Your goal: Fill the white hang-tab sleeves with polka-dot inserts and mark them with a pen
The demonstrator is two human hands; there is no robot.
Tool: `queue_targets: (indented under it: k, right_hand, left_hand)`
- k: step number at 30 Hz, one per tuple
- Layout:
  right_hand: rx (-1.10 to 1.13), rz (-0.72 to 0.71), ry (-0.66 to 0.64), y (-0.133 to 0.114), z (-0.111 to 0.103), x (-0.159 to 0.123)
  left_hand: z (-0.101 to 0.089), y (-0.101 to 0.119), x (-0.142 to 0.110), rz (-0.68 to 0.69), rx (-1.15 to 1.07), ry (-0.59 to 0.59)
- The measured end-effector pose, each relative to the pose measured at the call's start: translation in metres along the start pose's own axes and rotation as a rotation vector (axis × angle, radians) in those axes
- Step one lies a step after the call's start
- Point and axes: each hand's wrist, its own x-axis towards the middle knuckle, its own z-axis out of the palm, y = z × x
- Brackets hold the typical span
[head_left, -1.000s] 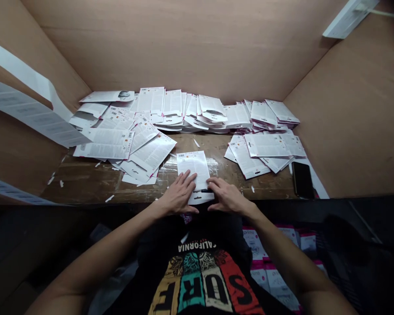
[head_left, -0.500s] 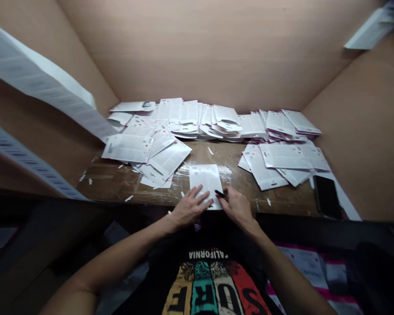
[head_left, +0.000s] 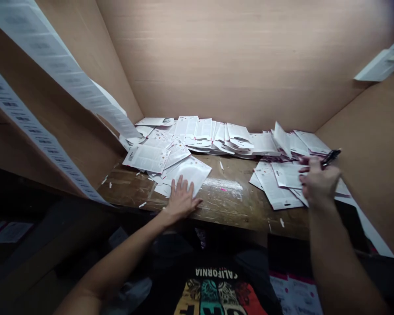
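My left hand [head_left: 181, 199] lies flat with fingers spread on a white packet [head_left: 197, 173] in the left pile. At the right, my right hand [head_left: 321, 179] has a black pen [head_left: 331, 157] tucked in it, the pen sticking out past the knuckles. Its fingers are over a white packet [head_left: 285, 174] on the right pile; whether they grip that packet I cannot tell. Behind that hand, another white packet [head_left: 282, 139] stands tilted up above the back row.
A row of white packets [head_left: 203, 129] lines the back wall. Printed label strips [head_left: 46, 140] hang at the left. Paper scraps [head_left: 142, 204] lie on the wooden table [head_left: 230, 210]. A black phone [head_left: 351, 223] lies at the right, partly behind my forearm.
The packet at the front middle is gone from there. My left hand moved left onto the left pile; my right hand went right and forward with the pen. One back-row packet now stands tilted.
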Motion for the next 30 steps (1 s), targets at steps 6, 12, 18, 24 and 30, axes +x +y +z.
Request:
queue_targets:
  k: [6, 12, 18, 24, 30]
  right_hand:
    - [0.217, 0.537, -0.617, 0.033, 0.03, -0.131]
    - [0.102, 0.519, -0.784, 0.059, 0.022, -0.178]
    - [0.057, 0.542, -0.78, 0.062, 0.017, -0.183]
    - [0.047, 0.553, -0.826, 0.064, 0.018, -0.182]
    - [0.036, 0.568, -0.921, 0.064, 0.021, -0.182]
  left_hand:
    - [0.003, 0.049, 0.019, 0.523, -0.181, -0.155]
    - [0.018, 0.049, 0.049, 0.511, -0.252, -0.114]
    - [0.022, 0.053, 0.049, 0.489, -0.308, -0.071]
    - [0.034, 0.052, 0.048, 0.492, -0.312, -0.034]
    - [0.035, 0.054, 0.048, 0.498, -0.318, -0.023]
